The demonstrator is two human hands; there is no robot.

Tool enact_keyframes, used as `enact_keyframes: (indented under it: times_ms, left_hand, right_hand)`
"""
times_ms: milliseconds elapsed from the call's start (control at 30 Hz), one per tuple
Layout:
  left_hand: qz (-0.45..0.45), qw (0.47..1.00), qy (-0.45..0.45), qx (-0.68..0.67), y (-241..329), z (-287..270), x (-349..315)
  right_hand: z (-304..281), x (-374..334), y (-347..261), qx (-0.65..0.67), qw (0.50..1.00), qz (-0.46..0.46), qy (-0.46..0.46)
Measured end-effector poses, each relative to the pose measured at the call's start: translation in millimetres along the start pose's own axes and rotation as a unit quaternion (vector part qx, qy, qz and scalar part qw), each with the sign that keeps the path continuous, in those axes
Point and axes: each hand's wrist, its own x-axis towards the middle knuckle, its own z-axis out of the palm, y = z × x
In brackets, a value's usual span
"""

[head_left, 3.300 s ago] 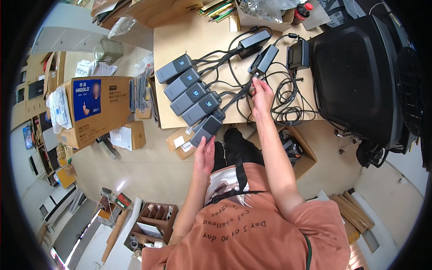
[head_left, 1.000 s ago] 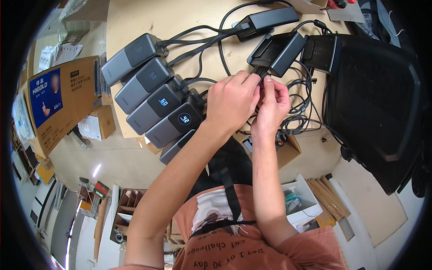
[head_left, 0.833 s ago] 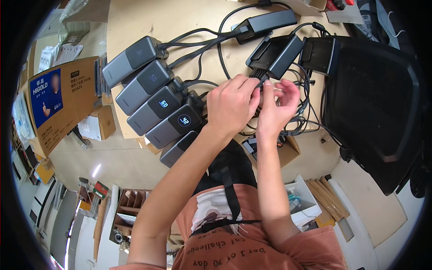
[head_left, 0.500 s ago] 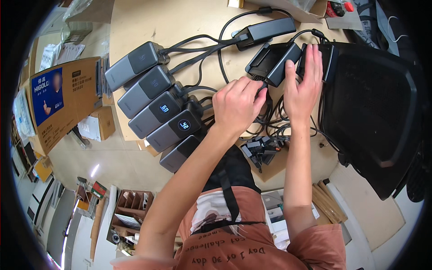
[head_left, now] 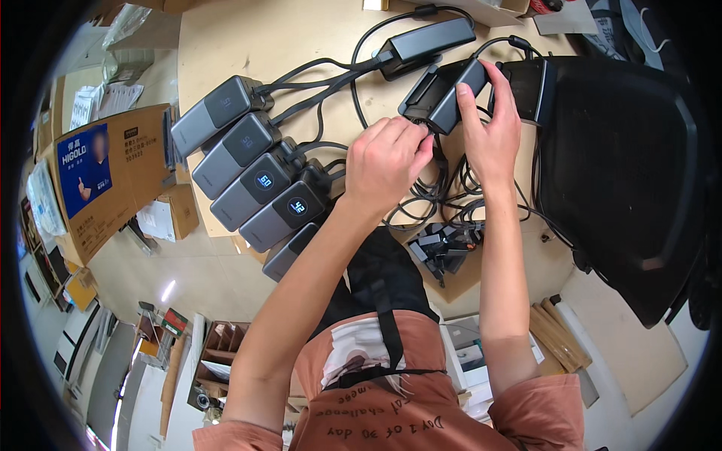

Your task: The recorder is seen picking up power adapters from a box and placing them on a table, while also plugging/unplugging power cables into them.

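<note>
My right hand (head_left: 490,139) grips a black rectangular charger block (head_left: 459,98), with the thumb on one side and the fingers at its far right corner. At the near end of this block, my left hand (head_left: 389,159) is closed in a pinch. What sits between its fingertips is mostly hidden, though dark cable ends show beside them. Farther back lies another black charger block (head_left: 429,46) with several cables plugged into it. A third black block (head_left: 523,86) rests just right of my right hand.
Several grey power banks (head_left: 263,184) stand in a slanted row along the table's left edge, some with lit displays. Tangled black cables (head_left: 451,195) lie near the front edge. A large black panel (head_left: 620,180) fills the right side. Below the table, an open carton (head_left: 451,252) holds small dark parts.
My right hand has gone from lying flat across two blocks to gripping one by its sides. My left hand stays pinched at that block's near end. The view has shifted slightly.
</note>
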Motion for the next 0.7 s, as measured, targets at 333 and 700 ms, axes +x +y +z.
enact_keyframes:
  times_ms: [333, 700]
  left_hand:
    - [-0.068, 0.992, -0.046, 0.092, 10, -4, -2]
    - [-0.024, 0.985, -0.048, 0.165, 18, -2, -2]
  right_hand:
    - [2, -2, 6, 0.010, 1.000, 0.012, 0.001]
    - [2, -3, 6, 0.011, 1.000, 0.015, 0.011]
